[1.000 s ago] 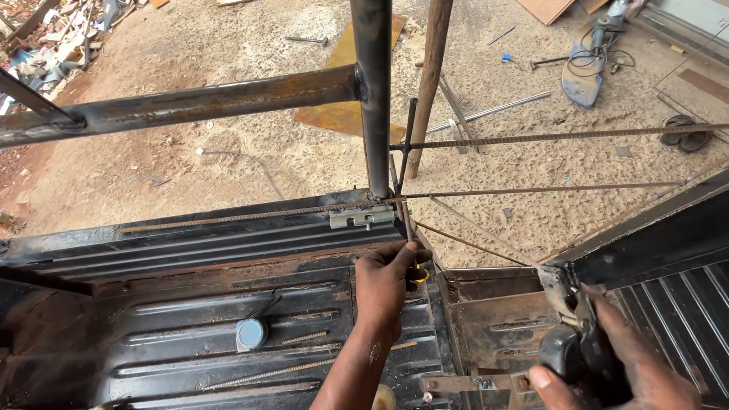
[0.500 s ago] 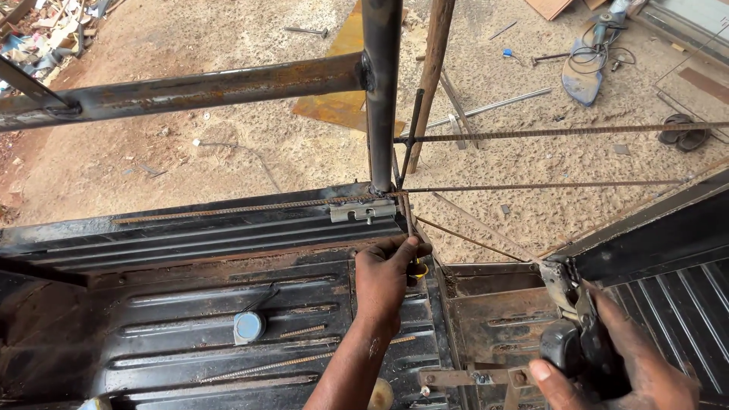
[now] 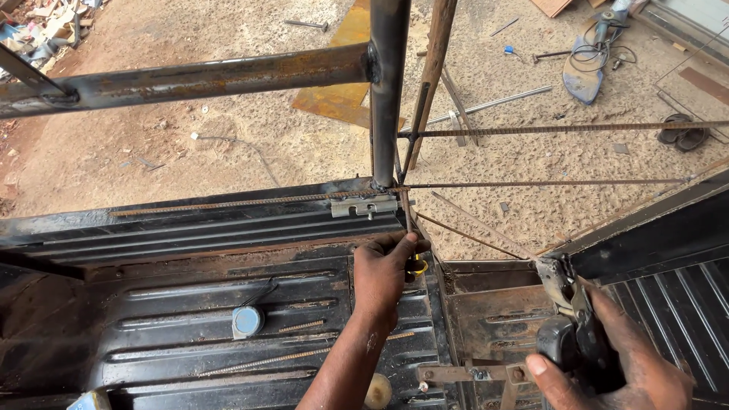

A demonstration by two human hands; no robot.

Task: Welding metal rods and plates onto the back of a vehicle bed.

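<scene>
1. At the foot of the rusty upright pipe [image 3: 389,99], the left hand [image 3: 383,273] stays where it was a second ago, fingers curled shut round a thin rod [image 3: 406,216] beside a yellow piece [image 3: 416,266].
2. The right hand [image 3: 615,357] has not shifted either, clamped on a dark tool [image 3: 566,338] at the lower right.
3. A round blue-grey tape measure [image 3: 247,321] and loose ribbed bars [image 3: 281,361] lie on the black ribbed panel [image 3: 152,304]; two long bars [image 3: 562,129] cross over the sandy ground [image 3: 228,129].
</scene>
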